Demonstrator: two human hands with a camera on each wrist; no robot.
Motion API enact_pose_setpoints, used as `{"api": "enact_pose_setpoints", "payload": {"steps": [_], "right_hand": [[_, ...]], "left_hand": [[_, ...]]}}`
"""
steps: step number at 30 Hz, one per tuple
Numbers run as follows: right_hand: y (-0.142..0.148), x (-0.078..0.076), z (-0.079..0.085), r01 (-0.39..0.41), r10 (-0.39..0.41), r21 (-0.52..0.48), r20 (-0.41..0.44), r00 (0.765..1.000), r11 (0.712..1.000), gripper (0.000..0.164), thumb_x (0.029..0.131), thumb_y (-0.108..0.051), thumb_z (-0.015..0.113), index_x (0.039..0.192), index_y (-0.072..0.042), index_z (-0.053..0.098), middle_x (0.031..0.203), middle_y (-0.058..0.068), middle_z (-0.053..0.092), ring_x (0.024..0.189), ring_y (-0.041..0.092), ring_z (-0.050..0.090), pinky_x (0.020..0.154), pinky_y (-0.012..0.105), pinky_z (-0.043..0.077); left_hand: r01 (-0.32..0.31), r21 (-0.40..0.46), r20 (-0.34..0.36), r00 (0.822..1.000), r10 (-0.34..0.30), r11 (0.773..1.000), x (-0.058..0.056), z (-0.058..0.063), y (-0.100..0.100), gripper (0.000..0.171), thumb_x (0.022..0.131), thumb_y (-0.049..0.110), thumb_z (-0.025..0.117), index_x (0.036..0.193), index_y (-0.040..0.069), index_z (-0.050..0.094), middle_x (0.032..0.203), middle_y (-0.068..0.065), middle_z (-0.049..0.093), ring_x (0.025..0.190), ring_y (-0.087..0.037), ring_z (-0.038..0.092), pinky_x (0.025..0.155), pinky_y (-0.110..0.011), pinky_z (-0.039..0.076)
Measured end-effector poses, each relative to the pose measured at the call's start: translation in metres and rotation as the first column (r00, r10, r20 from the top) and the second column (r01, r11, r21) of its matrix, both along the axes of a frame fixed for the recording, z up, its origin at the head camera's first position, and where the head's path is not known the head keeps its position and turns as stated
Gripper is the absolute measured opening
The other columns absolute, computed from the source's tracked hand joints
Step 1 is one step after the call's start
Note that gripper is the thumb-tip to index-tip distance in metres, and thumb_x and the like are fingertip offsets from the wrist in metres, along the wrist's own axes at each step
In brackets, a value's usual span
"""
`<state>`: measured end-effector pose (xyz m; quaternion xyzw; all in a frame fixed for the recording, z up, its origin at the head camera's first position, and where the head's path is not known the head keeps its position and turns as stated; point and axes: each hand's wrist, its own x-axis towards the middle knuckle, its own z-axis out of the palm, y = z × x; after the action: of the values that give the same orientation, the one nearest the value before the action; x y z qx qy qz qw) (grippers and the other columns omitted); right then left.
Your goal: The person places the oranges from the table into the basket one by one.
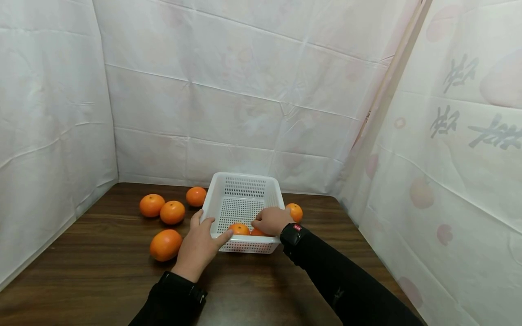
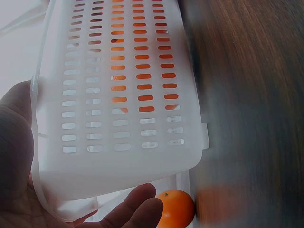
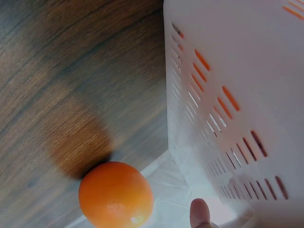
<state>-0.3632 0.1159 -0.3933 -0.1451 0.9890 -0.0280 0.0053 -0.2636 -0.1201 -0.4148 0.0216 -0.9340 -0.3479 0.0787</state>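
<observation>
A white slotted plastic basket (image 1: 248, 246) stands at the far side of the table, between both hands. My left hand (image 1: 200, 246) grips its near left corner, thumb over the rim and fingers along the outer left wall. Over the right rim near the front lies my right hand (image 1: 274, 220), thumb side inside the basket; one fingertip (image 3: 199, 213) shows outside the wall. Two mandarins lie inside against the front wall: one mandarin (image 1: 239, 228) shows plainly, the other mandarin (image 1: 258, 232) is partly hidden below the right hand. Orange also shows through the slots.
Left of the basket, several mandarins lie loose, the nearest mandarin (image 1: 166, 245) beside my left hand. Another mandarin (image 1: 294, 212) sits just right of the basket. The dark wooden table (image 1: 102, 271) is bounded by white sheets (image 1: 244, 90) at back and sides.
</observation>
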Motion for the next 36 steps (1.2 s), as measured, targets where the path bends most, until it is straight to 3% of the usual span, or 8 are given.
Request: {"api": "enact_pose_setpoints", "payload": {"steps": [18, 23, 28, 33, 36], "right_hand": [[0.0, 0.0, -0.001, 0.019, -0.019, -0.037, -0.001, 1.0, 0.999, 0.034, 0.1, -0.058, 0.062, 0.116, -0.036, 0.083, 0.114, -0.01, 0.08, 0.102, 0.018, 0.07, 0.101, 0.062, 0.044], [0.001, 0.001, 0.0, 0.011, -0.013, -0.062, -0.017, 1.0, 0.998, 0.035, 0.101, -0.055, 0.061, 0.12, -0.034, 0.082, 0.119, -0.008, 0.08, 0.106, 0.019, 0.07, 0.098, 0.059, 0.046], [0.002, 0.002, 0.004, 0.002, -0.006, -0.153, -0.03, 1.0, 0.988, 0.029, 0.102, -0.046, 0.062, 0.118, -0.032, 0.082, 0.119, -0.006, 0.079, 0.102, 0.018, 0.067, 0.094, 0.055, 0.046], [0.007, 0.002, 0.006, -0.049, 0.035, -0.186, -0.076, 0.996, 0.981, 0.027, 0.103, -0.038, 0.063, 0.12, -0.029, 0.081, 0.118, 0.0, 0.07, 0.098, 0.018, 0.059, 0.082, 0.043, 0.05], [0.01, 0.004, 0.007, -0.069, 0.046, -0.246, -0.098, 0.994, 0.967, 0.028, 0.103, -0.034, 0.063, 0.124, -0.024, 0.079, 0.12, 0.006, 0.065, 0.105, 0.024, 0.057, 0.084, 0.041, 0.053]], "left_hand": [[0.001, -0.003, 0.005, 1.0, -0.001, 1.0, 0.0, 0.0, 0.0, 0.09, 0.093, 0.073, 0.065, 0.155, 0.008, 0.052, 0.177, -0.018, 0.011, 0.138, -0.047, 0.053, 0.108, -0.067, 0.049], [-0.004, -0.005, 0.005, 1.0, 0.004, 1.0, 0.0, 0.0, 0.0, 0.09, 0.093, 0.074, 0.064, 0.155, 0.009, 0.052, 0.177, -0.018, 0.012, 0.138, -0.046, 0.053, 0.108, -0.066, 0.049], [-0.001, -0.005, 0.009, 1.0, 0.001, 1.0, -0.001, 0.0, -0.001, 0.09, 0.094, 0.073, 0.065, 0.155, 0.009, 0.052, 0.177, -0.018, 0.011, 0.137, -0.046, 0.053, 0.107, -0.066, 0.05], [-0.002, 0.0, 0.023, 1.0, 0.002, 1.0, 0.0, 0.001, -0.001, 0.09, 0.094, 0.073, 0.065, 0.155, 0.009, 0.051, 0.177, -0.019, 0.011, 0.137, -0.046, 0.053, 0.107, -0.067, 0.05], [-0.003, -0.001, 0.021, 1.0, 0.003, 1.0, 0.0, 0.001, -0.001, 0.089, 0.094, 0.072, 0.065, 0.155, 0.008, 0.052, 0.176, -0.019, 0.011, 0.136, -0.046, 0.053, 0.107, -0.066, 0.05]]}}
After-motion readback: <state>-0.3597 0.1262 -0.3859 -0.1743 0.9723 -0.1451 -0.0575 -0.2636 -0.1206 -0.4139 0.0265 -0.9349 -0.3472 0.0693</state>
